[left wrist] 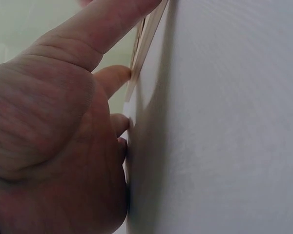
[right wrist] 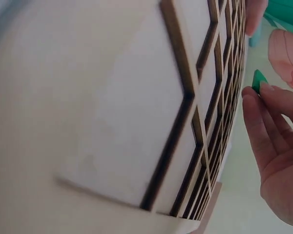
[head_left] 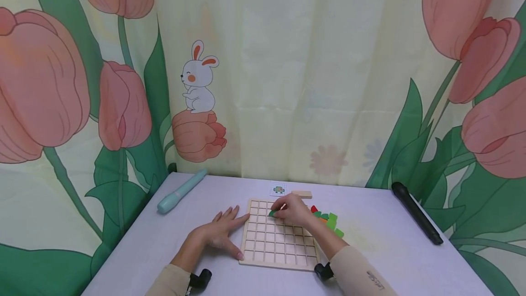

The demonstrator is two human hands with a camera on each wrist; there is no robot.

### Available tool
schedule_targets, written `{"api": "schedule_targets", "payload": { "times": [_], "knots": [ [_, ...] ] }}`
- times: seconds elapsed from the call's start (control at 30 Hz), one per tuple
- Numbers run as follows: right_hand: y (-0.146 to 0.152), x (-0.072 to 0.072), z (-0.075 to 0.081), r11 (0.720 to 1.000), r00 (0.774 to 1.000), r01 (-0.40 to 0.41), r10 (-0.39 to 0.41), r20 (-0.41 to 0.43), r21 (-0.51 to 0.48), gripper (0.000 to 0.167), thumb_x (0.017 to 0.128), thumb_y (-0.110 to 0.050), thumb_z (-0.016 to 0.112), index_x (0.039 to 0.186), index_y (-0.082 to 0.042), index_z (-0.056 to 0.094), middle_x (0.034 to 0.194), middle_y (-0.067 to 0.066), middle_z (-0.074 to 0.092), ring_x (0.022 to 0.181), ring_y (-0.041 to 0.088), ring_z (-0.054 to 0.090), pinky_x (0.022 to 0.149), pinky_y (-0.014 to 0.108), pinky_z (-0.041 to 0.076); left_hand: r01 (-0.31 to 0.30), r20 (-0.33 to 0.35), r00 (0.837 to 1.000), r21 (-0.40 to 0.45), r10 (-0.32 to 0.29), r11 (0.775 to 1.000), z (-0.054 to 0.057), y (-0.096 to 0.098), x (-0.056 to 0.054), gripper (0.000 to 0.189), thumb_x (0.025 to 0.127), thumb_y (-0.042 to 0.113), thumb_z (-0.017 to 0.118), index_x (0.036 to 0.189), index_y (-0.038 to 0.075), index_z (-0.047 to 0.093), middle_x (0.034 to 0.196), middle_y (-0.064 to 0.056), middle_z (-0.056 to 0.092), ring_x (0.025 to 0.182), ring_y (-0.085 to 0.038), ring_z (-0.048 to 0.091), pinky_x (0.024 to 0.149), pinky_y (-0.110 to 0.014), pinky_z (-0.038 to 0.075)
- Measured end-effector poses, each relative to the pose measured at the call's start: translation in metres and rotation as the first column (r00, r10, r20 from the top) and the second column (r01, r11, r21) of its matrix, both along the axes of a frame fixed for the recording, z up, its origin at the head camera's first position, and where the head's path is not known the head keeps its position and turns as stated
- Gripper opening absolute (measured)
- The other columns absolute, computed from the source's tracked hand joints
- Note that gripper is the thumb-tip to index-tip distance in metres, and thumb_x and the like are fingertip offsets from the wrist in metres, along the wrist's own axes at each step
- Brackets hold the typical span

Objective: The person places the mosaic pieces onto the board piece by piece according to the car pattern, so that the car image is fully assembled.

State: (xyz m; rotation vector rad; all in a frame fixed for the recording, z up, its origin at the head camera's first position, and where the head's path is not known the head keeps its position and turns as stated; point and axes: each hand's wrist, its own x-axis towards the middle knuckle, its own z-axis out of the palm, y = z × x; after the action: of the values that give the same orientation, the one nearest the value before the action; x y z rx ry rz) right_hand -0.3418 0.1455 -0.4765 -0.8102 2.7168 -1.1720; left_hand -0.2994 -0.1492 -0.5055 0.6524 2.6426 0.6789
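A square wooden grid board (head_left: 279, 266) lies on the white table, its compartments bare where I can see them. My right hand (head_left: 292, 211) is over the upper part of the board. Between its thumb and fingertips it pinches a small dark green piece (head_left: 271, 213); in the right wrist view this green piece (right wrist: 257, 82) shows a pointed tip. My left hand (head_left: 218, 233) has its fingers spread at the board's left side. Its thumb touches the lower left corner and the index fingertip the left edge, as the left wrist view's board edge (left wrist: 149, 41) also shows.
Right of the board lie loose green, orange and red pieces (head_left: 331, 222), partly hidden by my right arm. Behind the board are a small picture card (head_left: 278, 189) and a wooden strip (head_left: 303, 194). A teal rod (head_left: 182, 192) lies far left, a black rod (head_left: 417, 214) far right.
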Motion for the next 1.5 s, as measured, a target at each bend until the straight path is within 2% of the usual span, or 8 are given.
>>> {"api": "schedule_targets", "payload": {
  "times": [0.27, 0.37, 0.83, 1.07, 1.2, 1.3, 1.4, 1.5],
  "knots": [
    [-0.008, 0.000, -0.004, 1.000, 0.998, 0.000, -0.001, 0.068, 0.016, 0.014, 0.092, -0.003, 0.076, 0.105, -0.007, 0.082, 0.099, 0.001, 0.076, 0.088, 0.014, 0.062, 0.075, 0.023, 0.055, 0.001, 0.004, 1.000, 0.009, -0.001, 1.000, 0.002, 0.001, 0.001, 0.121, 0.066, 0.064, 0.091, 0.165, 0.030, 0.031, 0.175, -0.018, 0.009, 0.163, -0.038, 0.001, 0.129, -0.063, 0.003],
    [-0.010, 0.002, -0.005, 1.000, 0.998, -0.004, 0.003, 0.070, 0.022, 0.014, 0.093, -0.003, 0.075, 0.105, -0.006, 0.081, 0.102, 0.002, 0.076, 0.090, 0.015, 0.062, 0.078, 0.026, 0.056, -0.003, 0.012, 1.000, 0.011, 0.003, 1.000, 0.002, 0.001, 0.001, 0.121, 0.065, 0.064, 0.091, 0.165, 0.031, 0.031, 0.175, -0.017, 0.008, 0.163, -0.038, 0.000, 0.129, -0.063, 0.003],
    [-0.004, 0.004, -0.010, 0.998, 0.998, -0.030, 0.028, 0.049, 0.046, 0.012, 0.092, -0.002, 0.076, 0.102, -0.007, 0.081, 0.096, 0.001, 0.072, 0.086, 0.012, 0.060, 0.074, 0.024, 0.053, -0.007, 0.006, 1.000, -0.007, 0.008, 1.000, -0.001, 0.001, 0.000, 0.121, 0.065, 0.066, 0.090, 0.165, 0.035, 0.030, 0.176, -0.015, 0.008, 0.163, -0.037, 0.000, 0.129, -0.063, 0.002],
    [-0.004, 0.004, -0.009, 0.996, 0.996, -0.064, 0.060, 0.061, 0.059, 0.018, 0.094, -0.003, 0.073, 0.111, -0.004, 0.080, 0.100, 0.006, 0.070, 0.087, 0.014, 0.055, 0.072, 0.024, 0.047, -0.010, 0.007, 1.000, -0.008, 0.010, 1.000, 0.000, 0.001, -0.001, 0.121, 0.065, 0.067, 0.090, 0.165, 0.034, 0.030, 0.176, -0.015, 0.008, 0.163, -0.037, 0.000, 0.129, -0.063, 0.002],
    [-0.001, 0.004, -0.009, 0.997, 0.997, -0.030, 0.025, 0.078, 0.065, 0.022, 0.096, -0.006, 0.073, 0.118, -0.006, 0.078, 0.100, 0.003, 0.068, 0.085, 0.015, 0.055, 0.069, 0.025, 0.047, -0.013, 0.012, 1.000, -0.007, 0.013, 1.000, 0.000, 0.001, -0.002, 0.121, 0.064, 0.067, 0.090, 0.165, 0.034, 0.030, 0.176, -0.014, 0.007, 0.163, -0.037, 0.000, 0.129, -0.063, 0.002],
    [0.004, 0.005, -0.009, 0.998, 0.999, 0.005, -0.008, 0.042, 0.062, 0.025, 0.097, -0.010, 0.072, 0.121, -0.008, 0.077, 0.102, 0.000, 0.067, 0.085, 0.015, 0.055, 0.069, 0.025, 0.047, -0.014, 0.016, 1.000, -0.011, 0.014, 1.000, 0.000, 0.002, -0.001, 0.121, 0.064, 0.067, 0.090, 0.165, 0.035, 0.030, 0.176, -0.014, 0.007, 0.164, -0.036, 0.000, 0.130, -0.062, 0.002],
    [0.011, 0.009, -0.006, 0.999, 0.999, 0.027, -0.026, -0.041, 0.022, 0.026, 0.097, -0.010, 0.072, 0.123, -0.006, 0.076, 0.107, 0.006, 0.070, 0.084, 0.013, 0.057, 0.068, 0.024, 0.049, -0.014, 0.012, 1.000, -0.013, 0.014, 1.000, 0.001, 0.002, 0.000, 0.121, 0.065, 0.065, 0.091, 0.165, 0.034, 0.030, 0.176, -0.015, 0.007, 0.164, -0.036, 0.000, 0.130, -0.062, 0.003],
    [0.020, 0.016, 0.000, 0.998, 0.989, 0.049, -0.052, -0.135, -0.028, 0.027, 0.096, -0.009, 0.074, 0.122, -0.005, 0.075, 0.113, 0.012, 0.071, 0.081, 0.010, 0.057, 0.065, 0.023, 0.049, -0.017, 0.011, 1.000, -0.007, 0.018, 1.000, 0.002, 0.002, 0.001, 0.122, 0.064, 0.063, 0.092, 0.165, 0.032, 0.030, 0.176, -0.015, 0.008, 0.163, -0.037, 0.001, 0.130, -0.062, 0.003]
  ]
}}
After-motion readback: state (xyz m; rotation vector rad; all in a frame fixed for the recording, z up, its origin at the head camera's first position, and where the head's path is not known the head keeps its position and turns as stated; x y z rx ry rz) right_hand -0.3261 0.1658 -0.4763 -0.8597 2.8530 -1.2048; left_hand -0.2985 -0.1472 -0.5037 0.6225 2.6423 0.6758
